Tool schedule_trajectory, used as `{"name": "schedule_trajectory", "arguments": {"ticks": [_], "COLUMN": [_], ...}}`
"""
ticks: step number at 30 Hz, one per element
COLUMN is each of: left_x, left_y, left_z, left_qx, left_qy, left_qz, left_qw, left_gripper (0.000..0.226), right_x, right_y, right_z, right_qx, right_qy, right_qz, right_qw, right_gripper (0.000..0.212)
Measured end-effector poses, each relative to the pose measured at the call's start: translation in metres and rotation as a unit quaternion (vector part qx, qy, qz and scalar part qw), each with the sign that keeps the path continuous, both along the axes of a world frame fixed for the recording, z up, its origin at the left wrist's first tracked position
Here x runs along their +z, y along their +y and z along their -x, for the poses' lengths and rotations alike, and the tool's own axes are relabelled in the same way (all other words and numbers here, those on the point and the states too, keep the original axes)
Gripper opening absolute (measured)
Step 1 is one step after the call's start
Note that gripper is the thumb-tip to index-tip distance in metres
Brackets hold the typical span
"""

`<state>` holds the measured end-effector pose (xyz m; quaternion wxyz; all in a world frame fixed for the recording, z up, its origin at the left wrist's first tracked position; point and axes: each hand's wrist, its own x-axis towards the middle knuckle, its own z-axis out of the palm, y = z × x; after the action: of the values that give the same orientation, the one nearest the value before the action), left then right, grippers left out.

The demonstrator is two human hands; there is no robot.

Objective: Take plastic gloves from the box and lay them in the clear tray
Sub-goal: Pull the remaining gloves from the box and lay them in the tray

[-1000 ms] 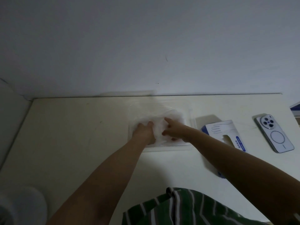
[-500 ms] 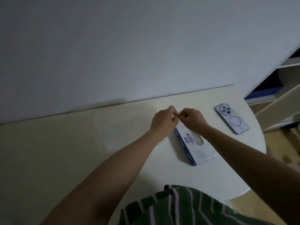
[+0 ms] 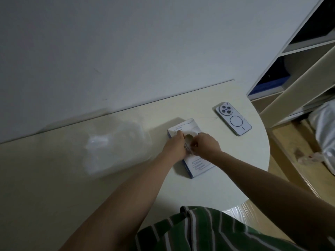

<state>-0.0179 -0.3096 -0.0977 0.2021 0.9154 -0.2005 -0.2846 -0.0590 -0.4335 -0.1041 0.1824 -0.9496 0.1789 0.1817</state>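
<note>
Two hands at work here, both converging on one spot, so let me take the worktop [image 3: 54,187] from the left. First comes the clear tray [image 3: 116,147], blurred in this light, sitting close beside the box where a short carry will reach it; there is a pale crumpled heap inside it that looks like gloves already laid down, though I can't make out single pieces. Next, the left hand [image 3: 174,147], fingers curled in and pressed onto the top of the glove box [image 3: 197,163], and my guess is it's there to steady the carton so it doesn't lift when something is pulled. The box lies flat, its oval opening facing up, which puts the gloves within easy reach from above. Right at that opening, a wisp of thin glove film [image 3: 188,147] shows between the two hands, and the right hand [image 3: 205,144] is closed down into a pinch on it — thumb and fingertips together, looking ready to draw it out. Whether the left is also nipping the film, I cannot tell. Further right, a phone [image 3: 233,120] rests face down, well apart from the action, out of the way. Beyond the worktop's rounded edge stands a shelf unit [image 3: 299,73].
</note>
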Motion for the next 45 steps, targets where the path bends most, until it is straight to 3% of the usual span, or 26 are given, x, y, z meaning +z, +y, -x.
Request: {"name": "schedule_trajectory", "arguments": {"ticks": [3, 5, 8, 10, 12, 15, 17, 19, 21, 23, 27, 30, 33, 36, 38, 39, 41, 45], "left_x": [0.000, 0.001, -0.001, 0.000, 0.001, 0.005, 0.015, 0.031, 0.046, 0.056, 0.060, 0.063, 0.061, 0.060, 0.058, 0.056, 0.052, 0.049], "left_y": [-0.004, -0.006, -0.009, -0.010, -0.009, -0.004, 0.000, 0.002, 0.006, 0.012, 0.033, 0.049, 0.067, 0.092, 0.112, 0.122, 0.148, 0.190], "left_z": [0.000, -0.001, -0.004, -0.006, -0.008, -0.017, -0.021, -0.026, -0.031, -0.036, -0.037, -0.038, -0.041, -0.046, -0.048, -0.048, -0.048, -0.042], "left_qx": [-0.006, -0.009, -0.024, -0.032, -0.034, 0.059, 0.185, 0.287, 0.327, 0.307, 0.245, 0.321, 0.367, 0.400, 0.395, 0.388, 0.392, 0.382], "left_qy": [0.001, 0.007, 0.004, 0.008, 0.017, 0.051, 0.122, 0.184, 0.218, 0.220, 0.109, 0.124, 0.067, -0.026, -0.097, -0.135, -0.190, -0.247], "left_qz": [-0.022, -0.034, -0.056, -0.069, -0.072, 0.029, 0.192, 0.325, 0.411, 0.441, 0.419, 0.463, 0.434, 0.375, 0.307, 0.261, 0.196, 0.084], "left_qw": [1.000, 0.999, 0.998, 0.997, 0.997, 0.997, 0.956, 0.882, 0.823, 0.814, 0.867, 0.817, 0.820, 0.836, 0.860, 0.873, 0.879, 0.887], "left_gripper": [0.065, 0.076, 0.083, 0.090, 0.084, 0.041, 0.016, 0.022, 0.032, 0.044, 0.041, 0.027, 0.013, 0.021, 0.024, 0.026, 0.031, 0.034], "right_x": [0.007, 0.017, 0.035, 0.045, 0.050, 0.047, 0.040, 0.036, 0.040, 0.042, 0.052, 0.059, 0.063, 0.071, 0.072, 0.076, 0.078, 0.071], "right_y": [-0.009, -0.014, -0.025, -0.032, -0.038, -0.043, -0.045, -0.044, -0.036, -0.027, 0.000, 0.021, 0.041, 0.068, 0.081, 0.087, 0.103, 0.123], "right_z": [-0.001, -0.003, -0.011, -0.018, -0.024, -0.025, -0.022, -0.021, -0.021, -0.027, -0.040, -0.045, -0.047, -0.048, -0.052, -0.053, -0.056, -0.071], "right_qx": [-0.044, -0.089, -0.200, -0.265, -0.282, -0.282, -0.258, -0.221, -0.213, -0.215, -0.230, -0.204, -0.190, -0.170, -0.130, -0.102, -0.052, -0.007], "right_qy": [-0.049, -0.108, -0.195, -0.228, -0.244, -0.225, -0.198, -0.194, -0.194, -0.195, -0.172, -0.158, -0.115, -0.102, -0.094, -0.087, -0.084, -0.101], "right_qz": [-0.123, -0.233, -0.434, -0.506, -0.518, -0.512, -0.492, -0.481, -0.489, -0.487, -0.487, -0.494, -0.554, -0.565, -0.598, -0.607, -0.589, -0.447], "right_qw": [0.990, 0.962, 0.856, 0.789, 0.770, 0.780, 0.807, 0.826, 0.823, 0.824, 0.825, 0.830, 0.803, 0.801, 0.786, 0.784, 0.802, 0.889], "right_gripper": [0.010, 0.007, 0.011, 0.014, 0.016, 0.022, 0.038, 0.043, 0.037, 0.029, 0.013, 0.010, 0.038, 0.058, 0.077, 0.077, 0.066, 0.050]}}
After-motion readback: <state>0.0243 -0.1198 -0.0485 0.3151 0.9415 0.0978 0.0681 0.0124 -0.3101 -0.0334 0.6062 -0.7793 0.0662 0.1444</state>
